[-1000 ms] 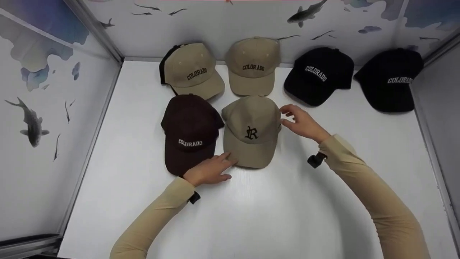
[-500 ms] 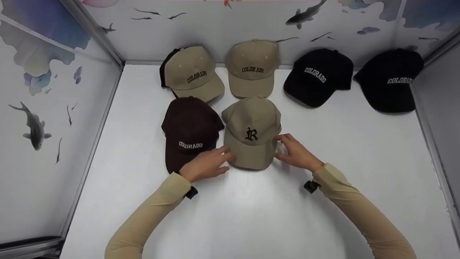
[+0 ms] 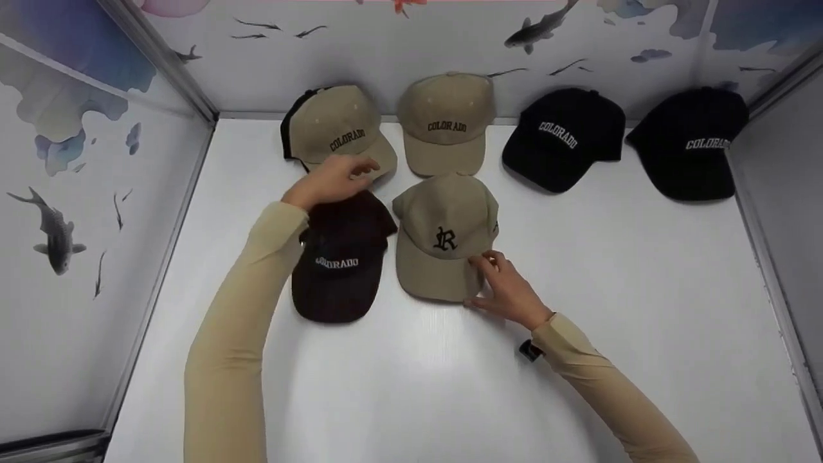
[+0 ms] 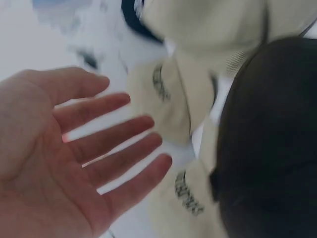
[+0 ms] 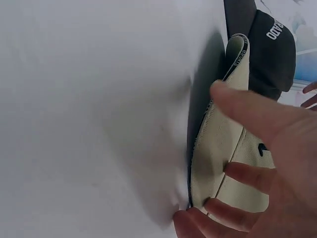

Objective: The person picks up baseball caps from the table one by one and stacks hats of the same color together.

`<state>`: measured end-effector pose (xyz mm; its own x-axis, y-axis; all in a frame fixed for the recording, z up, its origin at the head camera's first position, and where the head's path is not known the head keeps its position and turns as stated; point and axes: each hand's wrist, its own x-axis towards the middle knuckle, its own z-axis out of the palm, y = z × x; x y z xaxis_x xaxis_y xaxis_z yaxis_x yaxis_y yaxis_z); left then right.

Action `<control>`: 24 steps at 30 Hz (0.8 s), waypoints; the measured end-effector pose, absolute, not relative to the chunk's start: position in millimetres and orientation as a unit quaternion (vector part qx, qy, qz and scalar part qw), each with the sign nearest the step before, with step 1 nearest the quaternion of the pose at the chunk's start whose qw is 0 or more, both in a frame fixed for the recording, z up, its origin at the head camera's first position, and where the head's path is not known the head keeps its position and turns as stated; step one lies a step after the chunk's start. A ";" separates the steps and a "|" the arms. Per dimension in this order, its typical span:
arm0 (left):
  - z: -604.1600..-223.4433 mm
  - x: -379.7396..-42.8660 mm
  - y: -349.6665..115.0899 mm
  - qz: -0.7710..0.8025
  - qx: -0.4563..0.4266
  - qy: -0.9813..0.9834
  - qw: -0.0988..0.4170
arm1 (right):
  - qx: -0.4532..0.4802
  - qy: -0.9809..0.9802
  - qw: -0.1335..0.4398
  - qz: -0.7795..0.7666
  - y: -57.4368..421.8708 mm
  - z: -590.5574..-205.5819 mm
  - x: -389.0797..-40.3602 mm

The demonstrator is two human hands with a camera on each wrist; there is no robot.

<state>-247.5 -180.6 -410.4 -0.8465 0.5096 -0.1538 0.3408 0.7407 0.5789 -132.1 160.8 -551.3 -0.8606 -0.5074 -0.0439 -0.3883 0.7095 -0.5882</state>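
Note:
My right hand (image 3: 511, 296) is at the right side of the brim of a khaki baseball cap (image 3: 431, 212) with a dark letter emblem. In the right wrist view, thumb and spread fingertips touch this cap's brim (image 5: 210, 153). My left hand (image 3: 334, 183) hovers over the crown of the maroon COLORADO cap (image 3: 347, 283), overlapping the beige cap (image 3: 341, 122) behind it. The left wrist view shows the left hand (image 4: 74, 144) with straight, spread fingers and nothing in them. A dark cap (image 4: 272, 144) fills that view's right side.
Along the back wall (image 3: 450, 38) stand another beige cap (image 3: 447, 106) and two black caps (image 3: 566, 141), further right. Behind the left beige cap a black one (image 3: 289, 141) peeks out. Metal-framed walls bound the white table (image 3: 411, 386).
My left hand has left the khaki brim and moved up and left over the maroon cap. My right hand has slid down along the khaki cap's right side to its brim.

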 end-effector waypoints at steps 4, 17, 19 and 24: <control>-402.9 -289.6 -194.6 0.309 0.188 0.916 0.173 | -0.217 0.931 0.092 -0.280 155.7 -551.5 -132.7; -419.6 -352.4 -223.6 0.268 0.048 0.944 0.186 | -0.193 0.950 0.083 -0.231 139.0 -548.8 -128.7; -425.0 -355.5 -226.2 0.257 0.043 0.952 0.164 | -0.188 0.951 0.080 -0.233 137.8 -548.5 -128.9; -442.2 -358.2 -232.8 0.266 -0.011 0.954 0.135 | -0.180 0.948 0.088 -0.246 134.6 -547.2 -130.1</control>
<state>-358.2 -232.8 -442.2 -0.9632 0.0512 -0.2638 -0.0925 0.8585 0.5044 -130.1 134.6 -547.2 -0.9195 -0.3854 -0.0775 -0.2993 0.8142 -0.4975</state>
